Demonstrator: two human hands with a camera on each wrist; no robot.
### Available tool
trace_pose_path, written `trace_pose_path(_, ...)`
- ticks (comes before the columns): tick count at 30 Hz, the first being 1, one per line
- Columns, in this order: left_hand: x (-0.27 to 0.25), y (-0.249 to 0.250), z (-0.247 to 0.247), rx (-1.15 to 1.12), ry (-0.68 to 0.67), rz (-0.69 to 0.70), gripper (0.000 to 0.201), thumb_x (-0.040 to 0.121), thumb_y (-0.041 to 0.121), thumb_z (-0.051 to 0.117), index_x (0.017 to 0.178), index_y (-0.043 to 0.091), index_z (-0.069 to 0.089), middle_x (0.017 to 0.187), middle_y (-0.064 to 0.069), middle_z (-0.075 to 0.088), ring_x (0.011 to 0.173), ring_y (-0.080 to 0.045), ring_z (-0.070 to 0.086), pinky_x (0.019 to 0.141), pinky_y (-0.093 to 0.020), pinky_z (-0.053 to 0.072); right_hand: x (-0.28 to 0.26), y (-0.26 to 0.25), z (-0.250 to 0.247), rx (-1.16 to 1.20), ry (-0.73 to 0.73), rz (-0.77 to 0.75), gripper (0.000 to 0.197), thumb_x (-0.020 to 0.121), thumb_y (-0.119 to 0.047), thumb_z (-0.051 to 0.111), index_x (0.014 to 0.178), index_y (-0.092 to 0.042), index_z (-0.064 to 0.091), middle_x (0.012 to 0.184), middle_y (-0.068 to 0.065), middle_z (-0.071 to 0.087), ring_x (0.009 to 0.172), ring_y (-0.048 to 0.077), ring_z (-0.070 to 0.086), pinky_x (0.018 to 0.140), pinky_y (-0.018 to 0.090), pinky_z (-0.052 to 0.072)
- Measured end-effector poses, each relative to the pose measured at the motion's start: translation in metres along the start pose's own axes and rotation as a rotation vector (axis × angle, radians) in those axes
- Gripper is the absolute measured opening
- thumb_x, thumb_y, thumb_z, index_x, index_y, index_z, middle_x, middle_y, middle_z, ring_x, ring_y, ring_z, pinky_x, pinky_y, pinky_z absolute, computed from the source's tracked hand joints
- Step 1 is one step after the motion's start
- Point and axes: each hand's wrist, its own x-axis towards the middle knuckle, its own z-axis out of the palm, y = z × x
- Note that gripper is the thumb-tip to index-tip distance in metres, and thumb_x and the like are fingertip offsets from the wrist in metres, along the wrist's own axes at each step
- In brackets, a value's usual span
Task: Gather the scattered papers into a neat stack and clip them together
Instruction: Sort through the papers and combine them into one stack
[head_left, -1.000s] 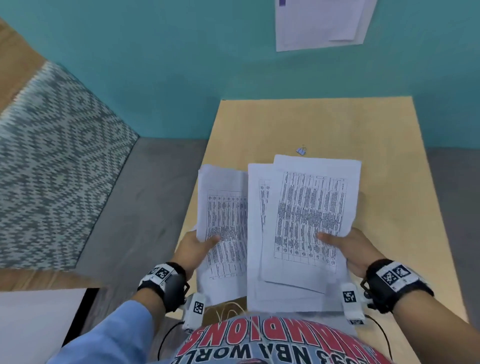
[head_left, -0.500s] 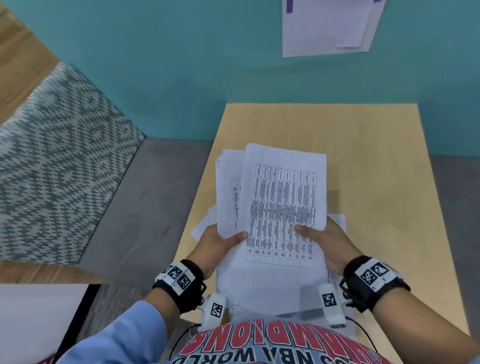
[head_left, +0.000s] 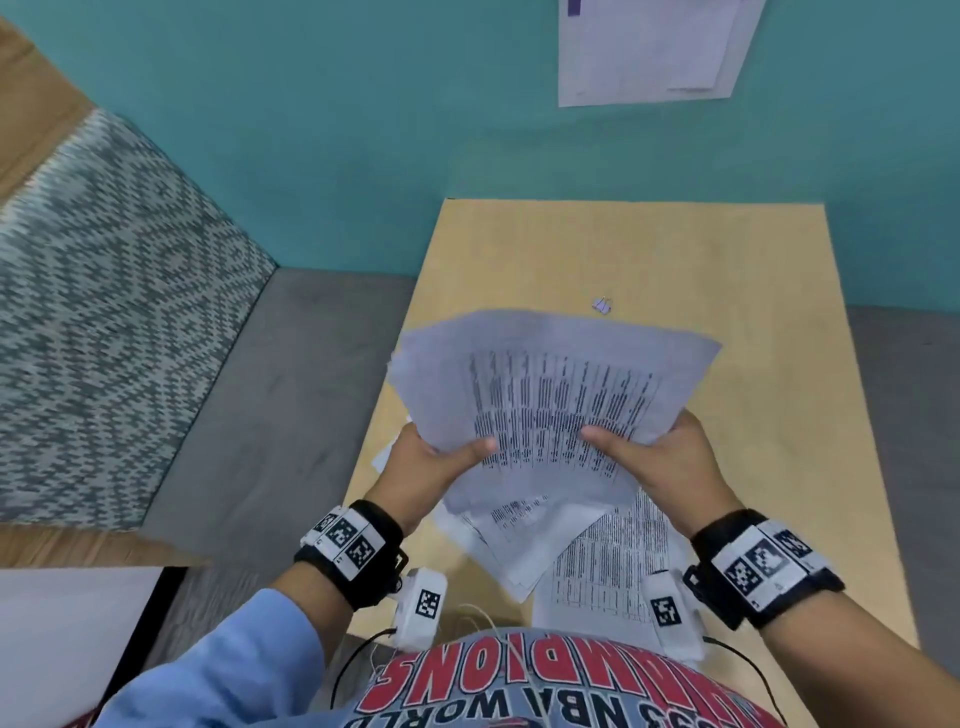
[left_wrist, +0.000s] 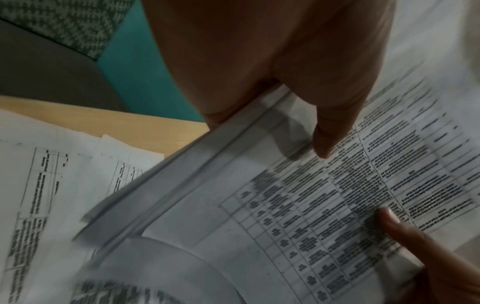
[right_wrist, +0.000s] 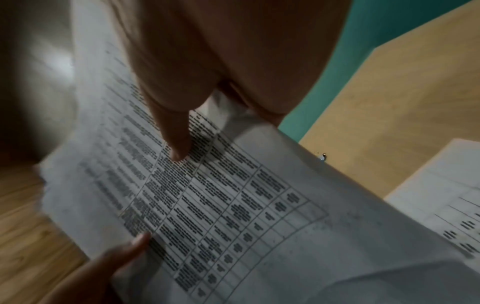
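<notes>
A bundle of white printed sheets (head_left: 550, 395) is lifted off the wooden table (head_left: 753, 322) and turned sideways. My left hand (head_left: 441, 462) grips its left side, thumb on top (left_wrist: 327, 131). My right hand (head_left: 660, 457) grips its right side, thumb on top (right_wrist: 176, 139). The bundle's edges are uneven (left_wrist: 166, 191). One printed sheet (head_left: 618, 561) still lies on the table under my right wrist, and a corner of another (head_left: 384, 457) peeks out left of my left hand. A small binder clip (head_left: 602, 305) lies on the table just beyond the bundle.
The table stands against a teal wall (head_left: 363, 130) with paper sheets (head_left: 649, 47) pinned on it. A patterned grey cushion (head_left: 98, 312) and grey seat (head_left: 270, 415) lie left of the table. A white surface (head_left: 62, 644) is at the lower left.
The separate sheets were slid together into one bundle, then both hands lifted it and turned it sideways. The binder clip, hidden half a second ago, shows again.
</notes>
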Motion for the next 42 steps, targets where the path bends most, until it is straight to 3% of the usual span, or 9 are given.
trace_pose_path(6,-0.001,-0.007,0.012,0.078,0.055,-0.06,0.012,0.09,0.009,0.084,0.099,0.002,0.08,0.11,-0.009,0.081,0.105,-0.03,0.074,0.113,-0.043,0.051,0.007,0.037,0.013,-0.169,-0.003,0.163,0.025,0.084,-0.021,0.088,0.107,-0.016,0.08,0.096,-0.001,0.084,0.097,0.02,0.08,0.092,0.047,0.063)
trace_pose_path(9,0.003,-0.007,0.014,0.046,0.072,0.063,0.036,0.091,0.01,0.083,0.12,0.028,0.072,0.115,0.018,0.081,0.114,-0.004,0.074,0.104,-0.029,0.059,0.005,0.027,0.02,-0.148,0.049,0.111,0.016,0.09,-0.023,0.082,0.105,-0.02,0.08,0.101,-0.003,0.082,0.096,0.007,0.078,0.096,0.04,0.061)
trace_pose_path(12,0.004,-0.009,0.017,0.071,0.095,0.162,0.044,0.091,0.012,0.084,0.132,0.021,0.068,0.127,0.009,0.077,0.12,-0.002,0.071,0.101,-0.02,0.058,0.003,0.022,0.023,-0.1,0.101,0.041,0.028,0.09,-0.024,0.083,0.116,-0.018,0.078,0.107,-0.006,0.082,0.104,0.005,0.076,0.098,0.031,0.057)
trace_pose_path(17,0.006,-0.037,0.011,0.189,0.073,-0.011,0.019,0.089,0.033,0.087,0.102,0.037,0.073,0.105,0.006,0.079,0.094,-0.014,0.075,0.095,-0.041,0.063,0.008,0.049,0.032,-0.32,-0.048,0.221,0.036,0.086,-0.035,0.084,0.117,-0.02,0.073,0.104,-0.005,0.079,0.105,0.019,0.076,0.089,0.035,0.06)
trace_pose_path(19,0.01,-0.039,-0.002,0.29,0.119,0.006,0.021,0.091,0.043,0.083,0.082,0.038,0.065,0.083,0.013,0.073,0.074,-0.011,0.068,0.08,-0.03,0.057,0.015,0.047,0.039,-0.358,-0.076,0.189,0.031,0.09,-0.031,0.081,0.117,-0.021,0.071,0.102,-0.008,0.075,0.101,0.016,0.074,0.084,0.03,0.058)
trace_pose_path(24,0.017,-0.012,-0.069,0.268,0.37,0.127,0.018,0.095,0.029,0.081,0.11,0.021,0.081,0.107,0.008,0.081,0.102,-0.008,0.077,0.09,-0.032,0.061,0.043,0.071,0.058,-0.603,-0.106,0.26,0.067,0.086,-0.046,0.082,0.139,-0.015,0.053,0.135,0.006,0.059,0.117,0.024,0.064,0.097,0.04,0.053)
trace_pose_path(28,0.011,-0.005,-0.127,0.259,0.502,0.111,0.009,0.095,0.02,0.081,0.103,0.023,0.078,0.089,0.025,0.077,0.082,0.018,0.072,0.083,-0.026,0.061,0.048,0.113,0.076,-1.177,-0.194,0.342,0.109,0.069,-0.063,0.086,0.147,-0.004,0.037,0.141,0.017,0.043,0.131,0.037,0.048,0.099,0.046,0.052)
trace_pose_path(33,-0.004,-0.008,-0.172,0.27,0.592,0.096,0.012,0.088,0.032,0.085,0.091,0.042,0.081,0.103,0.015,0.079,0.109,-0.019,0.077,0.1,-0.049,0.061,0.044,0.139,0.081,-1.27,-0.229,0.37,0.115,0.055,-0.06,0.095,0.139,-0.005,0.038,0.134,0.016,0.048,0.125,0.036,0.051,0.091,0.046,0.056)
trace_pose_path(42,0.001,-0.022,-0.175,0.238,0.588,0.046,0.013,0.092,0.021,0.084,0.103,0.024,0.079,0.106,-0.001,0.082,0.105,-0.018,0.078,0.098,-0.045,0.062,0.049,0.134,0.082,-1.241,-0.133,0.432,0.111,0.049,-0.046,0.101,0.133,-0.007,0.04,0.126,0.015,0.054,0.115,0.037,0.061,0.088,0.045,0.058)
